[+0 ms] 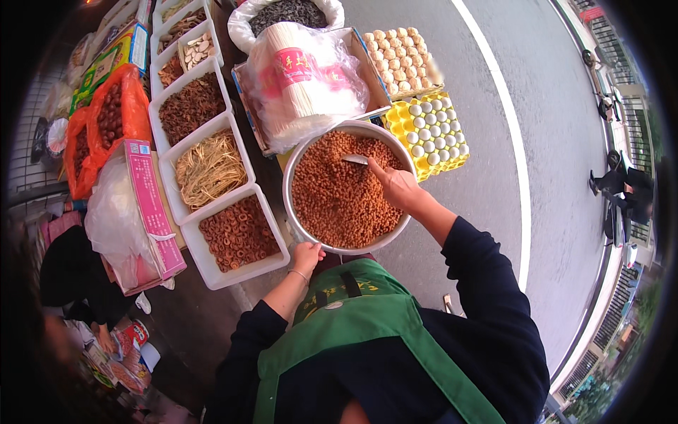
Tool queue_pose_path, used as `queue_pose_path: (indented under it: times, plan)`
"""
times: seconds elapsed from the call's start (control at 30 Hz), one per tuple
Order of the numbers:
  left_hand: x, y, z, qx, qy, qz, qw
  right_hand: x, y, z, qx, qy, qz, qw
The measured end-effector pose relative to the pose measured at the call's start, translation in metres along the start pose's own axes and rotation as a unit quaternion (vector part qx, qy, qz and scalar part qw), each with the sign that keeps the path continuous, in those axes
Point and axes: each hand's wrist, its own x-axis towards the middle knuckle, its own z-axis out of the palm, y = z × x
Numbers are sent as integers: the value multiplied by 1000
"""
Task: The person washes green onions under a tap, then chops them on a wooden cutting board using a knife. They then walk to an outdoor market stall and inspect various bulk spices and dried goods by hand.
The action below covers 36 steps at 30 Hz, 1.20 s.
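A wide metal bowl (291,194) of small reddish-brown pieces (342,205) sits in front of me. My right hand (395,185) grips a metal scoop (353,159), whose tip rests in the pieces in the bowl's upper half. At the bowl's near-left edge, my left hand (307,256) is closed on the rim. Just left of it is a white tray of brown rings (238,237). Behind the bowl lie bagged white noodles (300,95) in a box, and to the upper right a yellow carton of pale eggs (431,134).
More trays (191,106), orange net bags (109,120) and a pink carton (152,212) fill the left. A second egg carton (401,60) and a sack (282,14) stand behind. A person in dark clothes (70,275) is at lower left; another (621,187) is beside the road at right.
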Motion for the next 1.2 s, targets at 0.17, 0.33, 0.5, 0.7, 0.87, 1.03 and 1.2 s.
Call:
queue_pose_path:
  times: [0.17,0.33,0.5,0.7,0.87,1.03,1.2]
  plan:
    - [0,1,-4,17,-23,-4,1000,18,-14,-32,-100,41,-98,989]
    - [-1,3,-8,32,-42,7,999,40,38,-9,-102,50,2,994]
    - [-2,5,-3,6,-21,1,1000,-26,53,37,114,-2,236,965]
    - [7,-1,-5,25,-31,20,999,-67,-11,74,316,136,272,898]
    - [4,2,-7,46,-37,28,998,-89,-66,37,312,158,181,919]
    - [-1,9,-7,32,-46,27,998,-122,-36,48,219,160,241,932]
    - [-1,7,-8,24,-49,14,998,-139,-50,88,198,37,335,920]
